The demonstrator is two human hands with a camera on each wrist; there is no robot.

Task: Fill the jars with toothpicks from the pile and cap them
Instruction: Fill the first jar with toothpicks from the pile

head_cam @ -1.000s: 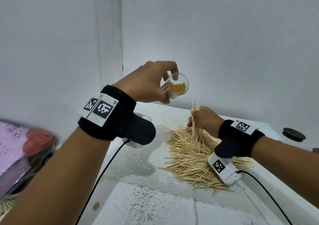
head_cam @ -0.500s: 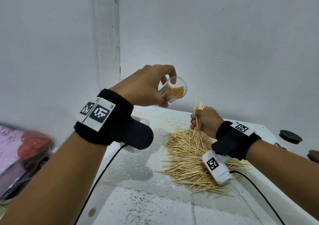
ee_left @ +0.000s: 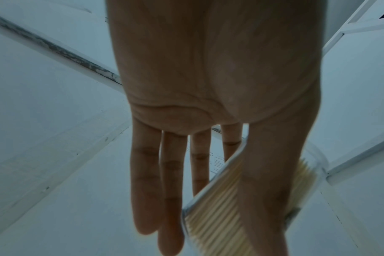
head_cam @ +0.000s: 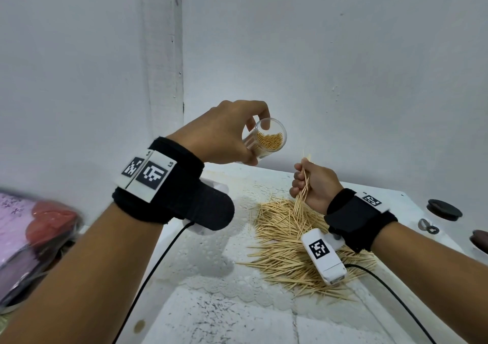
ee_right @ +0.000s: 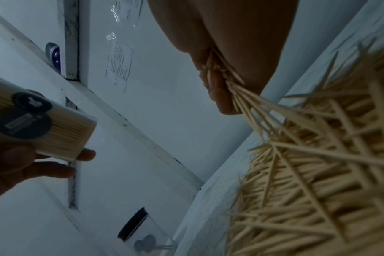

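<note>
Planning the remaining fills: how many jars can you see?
2. The uncapped, partly filled jar is held in the left hand; a black-capped jar shows low in the right wrist view. Others may be hidden.

Your left hand (head_cam: pixel 224 135) holds a clear jar (head_cam: pixel 266 140) in the air, tilted so its open mouth faces you, with toothpick ends showing inside. Lower and to the right, your right hand (head_cam: pixel 315 185) grips a small bundle of toothpicks (head_cam: pixel 303 185), its lower tips reaching the pile (head_cam: pixel 285 248) spread on the white table (head_cam: pixel 211 314). A black lid (head_cam: pixel 444 210) lies at the table's far right.
</note>
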